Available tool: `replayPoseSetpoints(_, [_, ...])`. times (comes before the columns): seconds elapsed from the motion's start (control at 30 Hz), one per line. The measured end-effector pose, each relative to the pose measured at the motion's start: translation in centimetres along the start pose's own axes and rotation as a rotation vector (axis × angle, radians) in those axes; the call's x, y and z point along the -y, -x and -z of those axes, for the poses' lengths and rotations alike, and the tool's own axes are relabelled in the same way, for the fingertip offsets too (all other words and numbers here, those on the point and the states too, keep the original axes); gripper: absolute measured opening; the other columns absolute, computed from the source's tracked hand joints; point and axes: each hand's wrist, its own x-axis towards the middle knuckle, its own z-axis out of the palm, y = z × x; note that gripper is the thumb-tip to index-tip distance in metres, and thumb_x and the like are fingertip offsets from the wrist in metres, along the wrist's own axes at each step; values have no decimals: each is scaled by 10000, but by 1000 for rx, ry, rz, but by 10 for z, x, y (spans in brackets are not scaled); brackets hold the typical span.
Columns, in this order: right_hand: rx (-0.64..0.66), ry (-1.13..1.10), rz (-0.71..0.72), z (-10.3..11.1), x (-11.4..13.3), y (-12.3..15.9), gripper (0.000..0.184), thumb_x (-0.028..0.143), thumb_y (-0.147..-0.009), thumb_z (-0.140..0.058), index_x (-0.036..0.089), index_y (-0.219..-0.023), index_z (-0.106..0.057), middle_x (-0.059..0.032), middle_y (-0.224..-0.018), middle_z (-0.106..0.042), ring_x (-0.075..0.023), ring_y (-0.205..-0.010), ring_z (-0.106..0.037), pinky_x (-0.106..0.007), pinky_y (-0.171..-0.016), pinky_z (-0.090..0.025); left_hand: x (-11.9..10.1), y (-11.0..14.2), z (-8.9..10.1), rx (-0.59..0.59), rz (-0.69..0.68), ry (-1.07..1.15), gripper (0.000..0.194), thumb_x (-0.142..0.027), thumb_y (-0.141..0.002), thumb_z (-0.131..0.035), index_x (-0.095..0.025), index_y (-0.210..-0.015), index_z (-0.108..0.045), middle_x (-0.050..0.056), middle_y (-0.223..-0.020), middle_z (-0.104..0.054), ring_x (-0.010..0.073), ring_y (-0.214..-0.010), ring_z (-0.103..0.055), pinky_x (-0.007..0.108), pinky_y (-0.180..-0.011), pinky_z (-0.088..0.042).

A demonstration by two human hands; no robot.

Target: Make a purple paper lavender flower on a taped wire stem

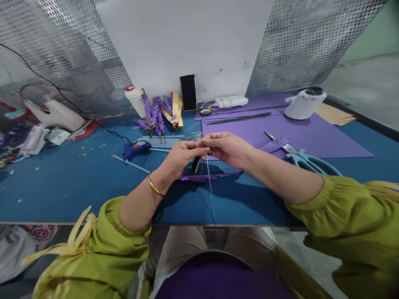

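My left hand [182,158] and my right hand [230,148] meet above the table, fingertips pinched together. Between them they hold the top of a thin wire [211,191], which slants down toward the table's front edge. A roll of black tape [195,165] hangs just below my left fingers; whether they grip it is hard to see. Beneath the hands lies a strip of cut purple paper [199,178]. Behind them a bundle of thin wires [193,136] fans out, partly hidden by the fingers.
Purple flower stems [154,116], a phone [188,92] and a white cup [136,101] stand at the back. Left are a blue glue gun [135,150] and glue sticks [162,142]. Right are teal-handled scissors [307,161] on purple sheets [330,143] and a white container [304,104].
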Motion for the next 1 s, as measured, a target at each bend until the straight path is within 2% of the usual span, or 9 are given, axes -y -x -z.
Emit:
replayPoseSetpoints(0.17, [-64, 42, -16, -2, -2, 2, 298, 294, -540, -905, 144, -557, -648, -11, -568, -639, -113, -559, -585, -264, -586, -518, 2, 0, -1, 10, -9, -64, 301, -422, -646, -833, -159, -565, -711, 25, -633, -666, 136, -707, -587, 286, -793, -438])
replayPoseSetpoints(0.33, [-118, 100, -46, 1, -6, -1, 315, 285, -550, -910, 150, -540, -626, -27, -579, -643, -123, -568, -588, -283, -609, -517, 3, 1, 0, -15, 68, -95, 328, -448, -616, -847, -151, -578, -713, 26, -621, -656, 112, -602, -529, 271, -633, -402])
replayPoseSetpoints(0.43, [-95, 37, -9, 2, -4, -2, 258, 299, -610, -886, 129, -638, -695, -32, -638, -670, -104, -592, -591, -252, -632, -522, 3, -1, 2, -13, 67, -20, 340, -449, -614, -847, -148, -564, -697, 17, -602, -630, 95, -564, -496, 266, -594, -384])
replayPoseSetpoints(0.57, [25, -21, -22, 3, 1, -2, 246, 300, -677, -843, 108, -797, -745, -28, -670, -677, -103, -616, -607, -245, -652, -527, 4, -3, 4, -14, 27, 35, 300, -407, -632, -841, -142, -587, -706, 18, -600, -620, 105, -610, -523, 263, -643, -408])
replayPoseSetpoints(0.63, [28, -13, -25, 3, 2, -2, 203, 251, -655, -848, 111, -746, -732, -27, -670, -674, -105, -620, -610, -247, -656, -522, 4, -3, 3, -14, 29, 28, 299, -410, -635, -838, -143, -599, -709, 17, -600, -621, 104, -603, -519, 264, -642, -406])
replayPoseSetpoints(0.73, [-63, 2, -10, 2, 0, -1, 208, 225, -598, -869, 124, -633, -691, -20, -642, -659, -92, -588, -581, -240, -630, -501, 4, -1, 1, -8, 47, -2, 328, -431, -628, -834, -144, -569, -686, 20, -613, -630, 102, -587, -508, 260, -604, -383])
replayPoseSetpoints(0.9, [-136, 105, 20, 1, -5, -1, 304, 294, -559, -885, 156, -530, -616, 14, -527, -572, -73, -498, -467, -243, -539, -431, 4, 1, -1, -17, 67, -73, 317, -419, -647, -819, -143, -573, -683, 9, -571, -596, 86, -524, -445, 254, -522, -309])
replayPoseSetpoints(1.0, [-136, 141, 4, 1, -7, -1, 371, 333, -554, -896, 169, -507, -568, 11, -526, -571, -80, -496, -473, -258, -554, -437, 3, 2, -1, -13, 88, -85, 332, -425, -638, -828, -142, -563, -672, -8, -531, -560, 69, -481, -403, 250, -492, -271])
